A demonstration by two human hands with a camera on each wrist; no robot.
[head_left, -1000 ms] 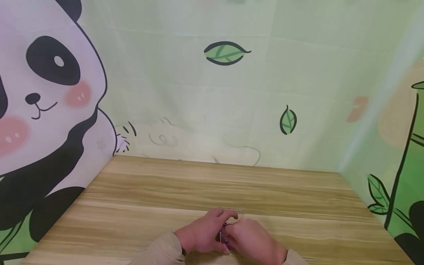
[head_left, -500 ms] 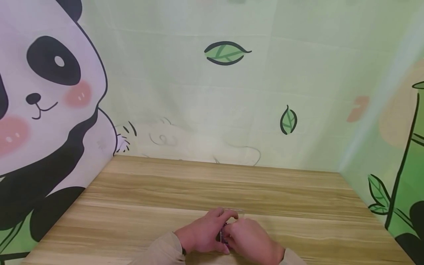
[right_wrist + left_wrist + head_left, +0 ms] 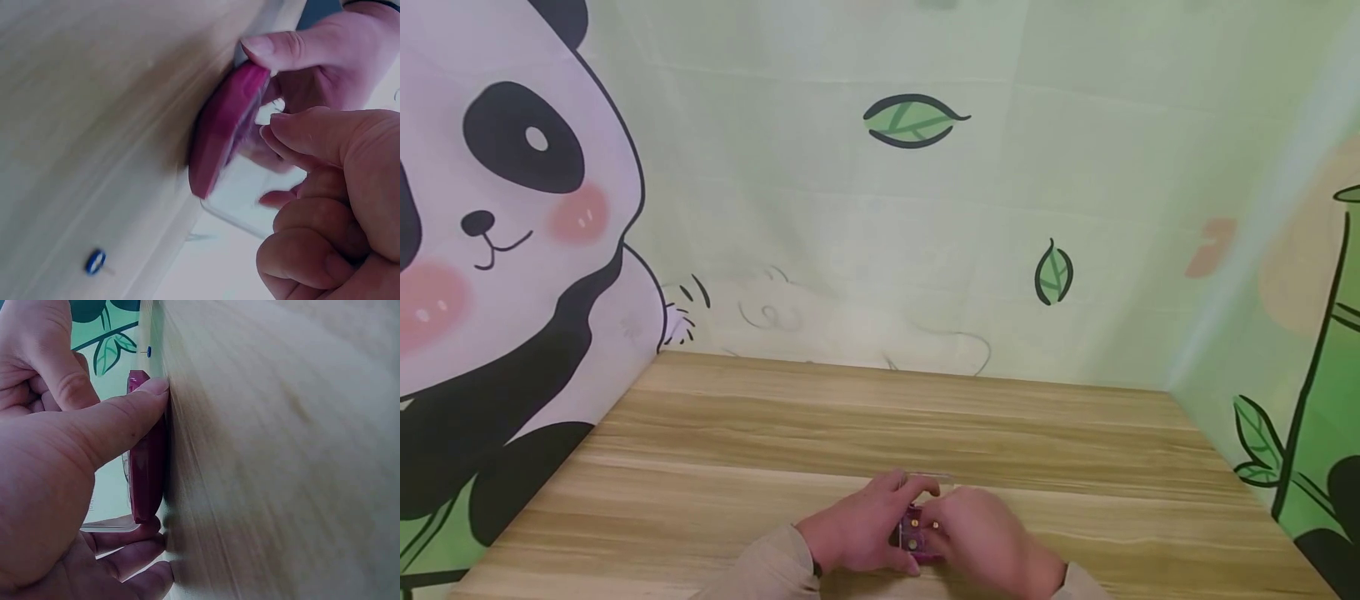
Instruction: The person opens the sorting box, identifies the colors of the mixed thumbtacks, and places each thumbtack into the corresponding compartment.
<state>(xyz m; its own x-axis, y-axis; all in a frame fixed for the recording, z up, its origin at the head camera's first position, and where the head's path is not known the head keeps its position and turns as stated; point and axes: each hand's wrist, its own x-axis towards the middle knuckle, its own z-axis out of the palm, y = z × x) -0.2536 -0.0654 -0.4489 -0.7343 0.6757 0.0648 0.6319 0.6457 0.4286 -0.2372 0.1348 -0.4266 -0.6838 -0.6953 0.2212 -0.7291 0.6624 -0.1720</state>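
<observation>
A small dark-red case (image 3: 917, 550) with a clear, opened lid (image 3: 234, 219) lies at the front of the wooden table. Small gold-coloured round pieces (image 3: 914, 523) show inside it. My left hand (image 3: 857, 525) grips the case from the left, its thumb (image 3: 134, 412) along the near edge and the fingers round the far side. My right hand (image 3: 985, 533) is over the right part of the case, its outer fingers curled and its thumb tip close to the index finger. Whether anything small is between those tips I cannot tell.
A small blue round piece with a short thin pin (image 3: 95, 261) is on the table, right of the case. The wooden table (image 3: 737, 417) ends at printed cloth walls (image 3: 820, 208) at the back and both sides.
My right hand has shifted slightly to the right, uncovering more of the case and its gold-coloured pieces. My left hand keeps its grip in the same place.
</observation>
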